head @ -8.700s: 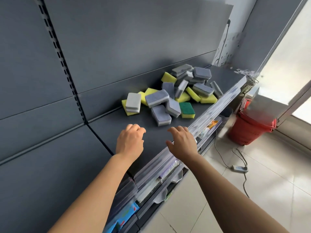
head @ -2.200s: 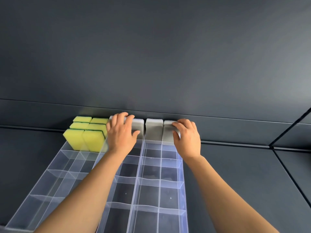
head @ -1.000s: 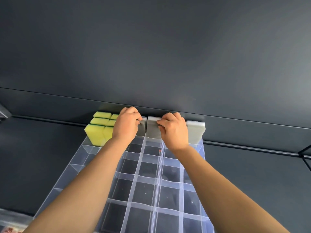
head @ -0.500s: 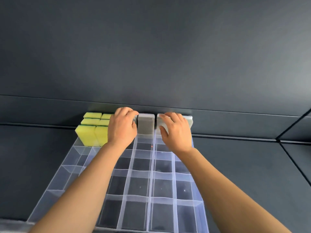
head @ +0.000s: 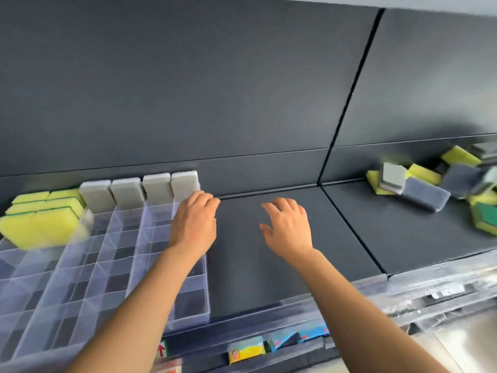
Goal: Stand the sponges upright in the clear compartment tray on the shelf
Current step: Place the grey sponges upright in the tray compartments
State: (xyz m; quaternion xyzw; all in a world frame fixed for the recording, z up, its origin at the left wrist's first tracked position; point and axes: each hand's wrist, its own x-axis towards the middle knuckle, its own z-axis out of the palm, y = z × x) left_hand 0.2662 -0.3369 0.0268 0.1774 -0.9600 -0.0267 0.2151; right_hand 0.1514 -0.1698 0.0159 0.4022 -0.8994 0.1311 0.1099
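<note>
While carrying nothing, poised low over the dark shelf: left hand just left of centre, fingers loosely bent, above the right rim of the clear compartment tray and just beside the rightmost grey sponge, contact impossible to tell. Right hand near dead centre, fingers spread and relaxed, touching nothing. Both empty, probably to be free for fetching.

Standing upright at 10 o'clock, four grey sponges side by side in the tray's far row, backed against the wall panel, likely so as to lean on it and on the dividers rather than topple. Just left of those, toward 9 o'clock, a block of yellow sponges, also on edge, packed tight, blurred near the frame border. Grouped by colour, seemingly.

Nearer rows of the tray, from 8 to 7 o'clock: bare compartments, room for many more.

Heaped at 3 o'clock, well apart from the tray, a loose pile of sponges: grey, yellow, one green-faced, lying flat and askew. Judged the supply for later loads.

Judged early in the task, with only the far end filled. Next, presumably: reach right toward 3 o'clock, grip a few, carry back, set on edge in the next free row. Soft foam, so easy to squeeze between dividers, yet prone to tipping in a loose cell.
</note>
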